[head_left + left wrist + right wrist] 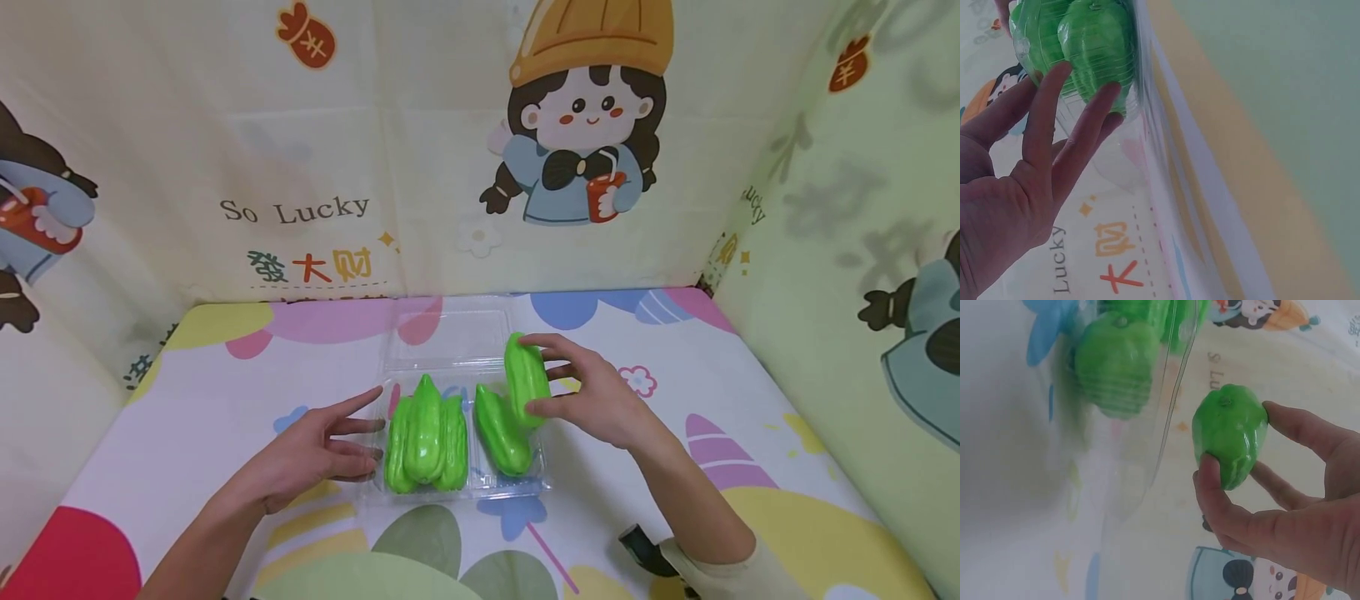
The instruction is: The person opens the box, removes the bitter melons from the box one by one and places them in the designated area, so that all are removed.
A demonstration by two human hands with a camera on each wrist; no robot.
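Right hand: this hand [592,400] pinched a ridged green piece [527,379] between thumb and fingertips.
Held green piece: it stood nearly upright to the left of the right palm, raised over the container's right compartment and apart from the base.
Left hand: this hand [317,454] gripped nothing; its fingers were spread and extended, tips at the container's left wall. Whether they pressed on it could not be told.
Clear container: the two-part plastic base [491,490] sat between the hands.
Lone green piece: one [501,435] lay slanted in the compartment nearer the right hand, below the held one.
Green trio: three [426,433] lay side by side in the compartment nearer the left hand, the middle one overlapping its neighbours.
Open lid: the transparent lid [450,333] lay back beyond both hands.
Patterned tabletop: it [592,492] spread beneath both hands.
Printed backdrop: cloth [427,167] reading "So Lucky" rose beyond them.
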